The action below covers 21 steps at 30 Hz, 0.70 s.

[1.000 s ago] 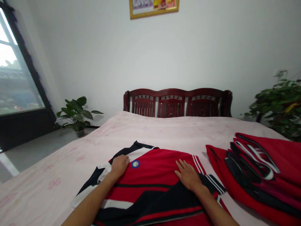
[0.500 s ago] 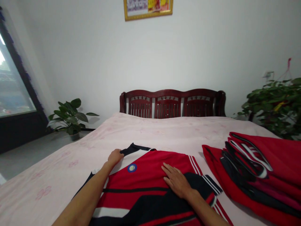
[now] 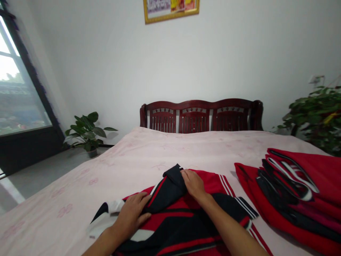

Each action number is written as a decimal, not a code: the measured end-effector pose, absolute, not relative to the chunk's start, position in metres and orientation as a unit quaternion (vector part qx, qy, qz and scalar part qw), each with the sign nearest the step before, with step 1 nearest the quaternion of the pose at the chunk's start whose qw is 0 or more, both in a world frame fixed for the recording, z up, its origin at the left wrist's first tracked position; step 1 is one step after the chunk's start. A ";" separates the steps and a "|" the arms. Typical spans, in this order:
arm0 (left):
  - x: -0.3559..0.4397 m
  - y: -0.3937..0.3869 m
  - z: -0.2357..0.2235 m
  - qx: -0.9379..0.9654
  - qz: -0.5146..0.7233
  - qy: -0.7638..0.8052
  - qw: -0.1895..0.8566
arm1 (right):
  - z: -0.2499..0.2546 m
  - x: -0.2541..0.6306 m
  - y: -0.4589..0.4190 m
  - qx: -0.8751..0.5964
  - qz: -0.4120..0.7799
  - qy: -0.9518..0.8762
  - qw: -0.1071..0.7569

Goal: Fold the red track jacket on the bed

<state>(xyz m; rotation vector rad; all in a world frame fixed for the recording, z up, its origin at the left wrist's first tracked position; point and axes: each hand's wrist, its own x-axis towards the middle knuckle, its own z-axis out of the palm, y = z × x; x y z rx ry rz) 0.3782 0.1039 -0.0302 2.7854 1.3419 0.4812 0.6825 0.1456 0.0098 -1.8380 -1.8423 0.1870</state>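
A red sports jacket (image 3: 205, 181) with black panels and white stripes lies spread on the bed. Part of its dark side, probably a sleeve or shoulder, is folded inward as a black flap (image 3: 167, 188) with a red stripe. My right hand (image 3: 194, 184) grips the top of this flap. My left hand (image 3: 130, 215) lies lower on the jacket, its fingers against the flap's lower edge and its palm near a white panel. The round badge on the chest is hidden.
A stack of folded red garments (image 3: 293, 192) lies to the right on the pale pink bedsheet (image 3: 106, 167). A dark wooden headboard (image 3: 199, 115) stands at the far end. Potted plants (image 3: 86, 131) stand on the floor to the left.
The jacket's dark upper-left part is now folded inward over the red front, covering the badge. My right hand has moved left onto the flap, and my left hand has moved down.
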 end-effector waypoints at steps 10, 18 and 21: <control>0.356 0.119 -0.051 0.826 0.169 0.528 0.102 | 0.000 0.647 0.184 -0.717 0.147 -0.619 0.286; 0.349 0.130 -0.023 0.761 0.268 0.584 0.092 | -0.003 0.738 0.122 -0.688 0.185 -0.403 0.574; 0.346 0.127 -0.028 0.786 0.223 0.570 0.083 | -0.030 0.772 0.072 -0.689 0.256 -0.326 0.595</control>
